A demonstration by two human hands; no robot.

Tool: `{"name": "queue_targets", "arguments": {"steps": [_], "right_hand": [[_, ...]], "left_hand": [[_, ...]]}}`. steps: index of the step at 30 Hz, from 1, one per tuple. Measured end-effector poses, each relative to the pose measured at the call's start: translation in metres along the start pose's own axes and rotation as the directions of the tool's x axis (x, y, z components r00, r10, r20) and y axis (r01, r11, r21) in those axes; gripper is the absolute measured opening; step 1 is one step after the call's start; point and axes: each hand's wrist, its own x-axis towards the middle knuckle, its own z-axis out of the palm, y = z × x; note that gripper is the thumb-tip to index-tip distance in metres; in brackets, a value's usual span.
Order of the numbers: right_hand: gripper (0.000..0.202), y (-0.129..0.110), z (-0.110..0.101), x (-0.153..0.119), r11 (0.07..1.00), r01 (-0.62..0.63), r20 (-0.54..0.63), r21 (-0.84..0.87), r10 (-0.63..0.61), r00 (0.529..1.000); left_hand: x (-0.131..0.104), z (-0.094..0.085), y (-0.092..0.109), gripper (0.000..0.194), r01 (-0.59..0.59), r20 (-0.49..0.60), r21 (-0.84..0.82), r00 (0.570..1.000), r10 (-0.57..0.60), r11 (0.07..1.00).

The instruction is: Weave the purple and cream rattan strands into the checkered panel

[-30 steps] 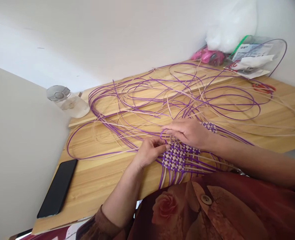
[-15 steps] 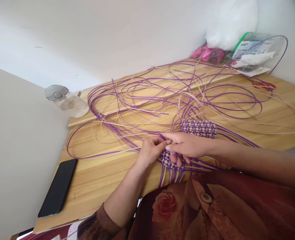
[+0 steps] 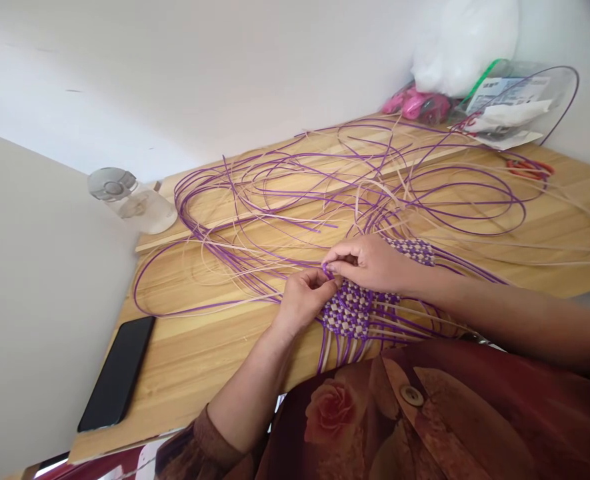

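A purple and beige woven piece [image 3: 347,313] lies at the table's front edge, its loose strands hanging toward me. At its far left corner, my left hand [image 3: 302,300] is closed, with thumb and forefinger pinching the weave's edge. Just above, my right hand [image 3: 369,263] pinches a small loop of purple cord [image 3: 327,268] between thumb and fingertips. The right hand and forearm cover part of the weave, whose other checkered section [image 3: 415,250] shows beyond the wrist.
Long purple and beige strands [image 3: 295,193] sprawl over the wooden table [image 3: 189,360]. A black phone [image 3: 117,373] lies at left, a clear bottle [image 3: 147,207] behind it. Orange-handled scissors [image 3: 529,169] and plastic packets [image 3: 507,110] are at the far right.
My right hand has lifted off the front of the weave and moved up and away, now pinching the purple loop. More of the checkered pattern shows. My left hand stays in place.
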Motion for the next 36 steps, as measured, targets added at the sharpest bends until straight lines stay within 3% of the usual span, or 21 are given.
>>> {"name": "queue_targets", "arguments": {"steps": [2, 4, 8, 11, 15, 19, 21, 23, 27, 31, 36], "right_hand": [[0.02, 0.004, 0.006, 0.001, 0.993, 0.122, -0.111, -0.003, -0.121, 0.986], [0.022, 0.01, 0.008, 0.002, 0.983, 0.181, -0.125, -0.017, -0.182, 0.975], [0.025, 0.024, 0.001, 0.006, 0.981, 0.17, 0.083, -0.091, -0.163, 0.983], [0.022, 0.028, -0.013, 0.006, 0.937, 0.285, 0.164, -0.2, -0.255, 0.953], [0.025, 0.018, -0.032, 0.003, 0.85, 0.416, 0.226, -0.324, -0.357, 0.906], [0.026, -0.002, -0.033, 0.008, 0.824, 0.514, 0.338, -0.238, -0.426, 0.839], [0.024, -0.007, -0.026, 0.017, 0.866, 0.474, 0.328, -0.161, -0.406, 0.853], [0.022, -0.005, -0.017, 0.028, 0.916, 0.388, 0.272, -0.105, -0.349, 0.897], [0.019, 0.015, -0.011, 0.041, 0.975, 0.145, 0.195, -0.17, -0.11, 0.974], [0.016, 0.024, -0.021, 0.031, 0.934, 0.095, 0.245, -0.344, -0.009, 0.97], [0.02, -0.001, -0.028, 0.003, 0.869, 0.1, 0.233, -0.484, 0.018, 0.972]], "left_hand": [[0.0, 0.0, 0.0, 0.032, -0.017, 0.004, -0.01, 1.0, 0.017, 1.0], [0.0, 0.0, -0.001, 0.032, -0.03, 0.023, -0.011, 0.999, 0.03, 0.999], [0.001, -0.002, -0.003, 0.033, -0.002, 0.051, -0.028, 0.999, 0.003, 1.0], [0.001, -0.003, -0.003, 0.034, 0.043, 0.067, -0.064, 0.997, -0.039, 0.997], [0.003, -0.006, -0.005, 0.031, 0.068, 0.103, -0.065, 0.993, -0.061, 0.996], [0.002, -0.006, -0.007, 0.027, -0.005, 0.096, 0.023, 0.995, 0.003, 1.0], [0.002, -0.005, -0.009, 0.025, -0.038, 0.08, 0.081, 0.996, 0.031, 0.996], [0.001, -0.003, -0.009, 0.025, -0.044, 0.055, 0.126, 0.998, 0.037, 0.991], [0.003, -0.001, -0.01, 0.024, -0.033, 0.023, 0.114, 0.999, 0.031, 0.993], [0.004, -0.001, -0.01, 0.025, 0.002, 0.026, 0.01, 1.0, -0.002, 1.0], [0.003, -0.003, -0.008, 0.04, -0.003, 0.018, -0.077, 1.0, 0.004, 0.997]]}}
